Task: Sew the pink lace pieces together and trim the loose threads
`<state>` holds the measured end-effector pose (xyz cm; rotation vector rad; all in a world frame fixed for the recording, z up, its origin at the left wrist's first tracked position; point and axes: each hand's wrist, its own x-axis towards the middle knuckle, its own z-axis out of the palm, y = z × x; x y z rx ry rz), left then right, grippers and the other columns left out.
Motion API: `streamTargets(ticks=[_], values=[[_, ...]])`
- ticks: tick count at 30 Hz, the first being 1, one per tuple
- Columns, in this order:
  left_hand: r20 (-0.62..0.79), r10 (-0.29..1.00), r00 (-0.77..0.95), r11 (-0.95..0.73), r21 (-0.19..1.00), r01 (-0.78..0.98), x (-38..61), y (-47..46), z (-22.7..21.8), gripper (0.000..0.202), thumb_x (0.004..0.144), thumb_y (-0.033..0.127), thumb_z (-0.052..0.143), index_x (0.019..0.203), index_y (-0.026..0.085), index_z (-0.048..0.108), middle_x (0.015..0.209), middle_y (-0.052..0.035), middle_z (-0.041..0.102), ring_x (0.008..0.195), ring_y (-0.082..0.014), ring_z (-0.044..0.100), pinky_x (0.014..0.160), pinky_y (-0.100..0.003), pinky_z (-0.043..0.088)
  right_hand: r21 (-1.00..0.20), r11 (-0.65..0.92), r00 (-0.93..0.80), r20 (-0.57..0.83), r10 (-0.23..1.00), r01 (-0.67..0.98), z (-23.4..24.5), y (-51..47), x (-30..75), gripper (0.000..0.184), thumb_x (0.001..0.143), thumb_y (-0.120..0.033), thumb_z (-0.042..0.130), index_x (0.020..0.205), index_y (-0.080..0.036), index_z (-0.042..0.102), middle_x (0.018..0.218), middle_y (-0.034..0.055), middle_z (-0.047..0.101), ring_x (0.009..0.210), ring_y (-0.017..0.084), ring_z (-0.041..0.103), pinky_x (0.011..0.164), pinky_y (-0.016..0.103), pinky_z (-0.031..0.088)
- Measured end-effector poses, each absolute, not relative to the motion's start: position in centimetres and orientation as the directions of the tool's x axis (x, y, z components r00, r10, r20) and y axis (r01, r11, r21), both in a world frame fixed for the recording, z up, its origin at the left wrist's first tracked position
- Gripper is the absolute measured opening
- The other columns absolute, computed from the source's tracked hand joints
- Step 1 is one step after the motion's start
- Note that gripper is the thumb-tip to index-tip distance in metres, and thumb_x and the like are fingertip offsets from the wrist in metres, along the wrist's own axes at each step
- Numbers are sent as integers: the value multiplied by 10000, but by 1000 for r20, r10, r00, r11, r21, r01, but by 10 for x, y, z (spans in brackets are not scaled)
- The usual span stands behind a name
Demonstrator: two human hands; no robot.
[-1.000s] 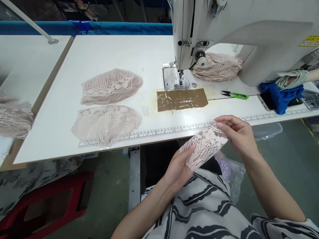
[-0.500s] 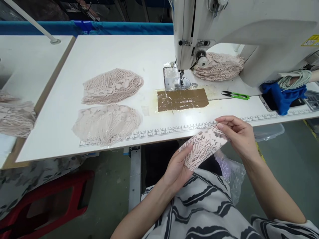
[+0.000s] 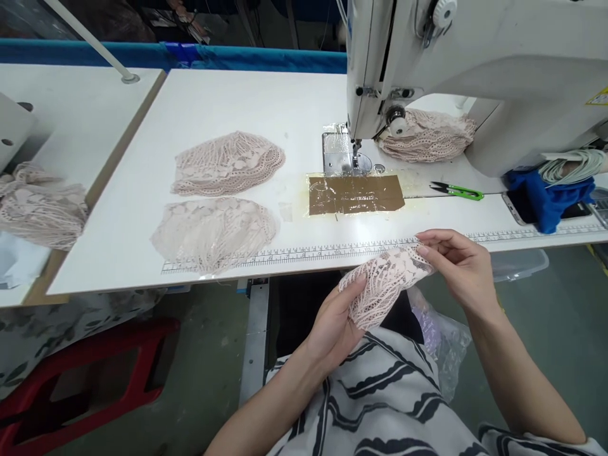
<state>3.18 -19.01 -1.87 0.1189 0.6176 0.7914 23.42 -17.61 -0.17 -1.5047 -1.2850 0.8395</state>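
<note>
A pale pink lace piece (image 3: 384, 285) is held between my two hands, just off the front edge of the white sewing table (image 3: 266, 101). My left hand (image 3: 339, 313) grips its lower left end, thumb on top. At the upper right end, my right hand (image 3: 453, 266) pinches the lace edge between thumb and fingers. Two lace stacks lie on the table to the left, an upper stack (image 3: 230, 164) and a lower stack (image 3: 216, 231). Beyond my hands stands the sewing machine (image 3: 375, 69), its presser foot (image 3: 355, 155) over the metal needle plate.
Behind the needle lies a lace bundle (image 3: 427, 136). Green thread snips (image 3: 456, 191), a phone (image 3: 517, 208) and a blue cloth (image 3: 553, 196) are on the right. A printed ruler (image 3: 308, 254) runs along the front edge. More lace (image 3: 45, 209) sits far left; a red stool (image 3: 137, 361) stands below.
The view has shifted slightly left, so the table and machine appear further right. Both hands keep hold of the lace, which looks a little more bent at its right end.
</note>
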Motion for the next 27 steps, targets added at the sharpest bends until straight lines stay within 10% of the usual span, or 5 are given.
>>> streamTargets(ticks=[27], values=[[-562, 644, 520, 748, 318, -583, 13, -174, -8, 328, 978, 292, 476, 1170, 111, 671, 1171, -114, 693, 1099, -236, 651, 1023, -359, 495, -957, 21, 222, 89, 971, 290, -6, -178, 236, 137, 796, -287, 733, 932, -279, 725, 804, -4, 666, 620, 104, 601, 604, 240, 510]])
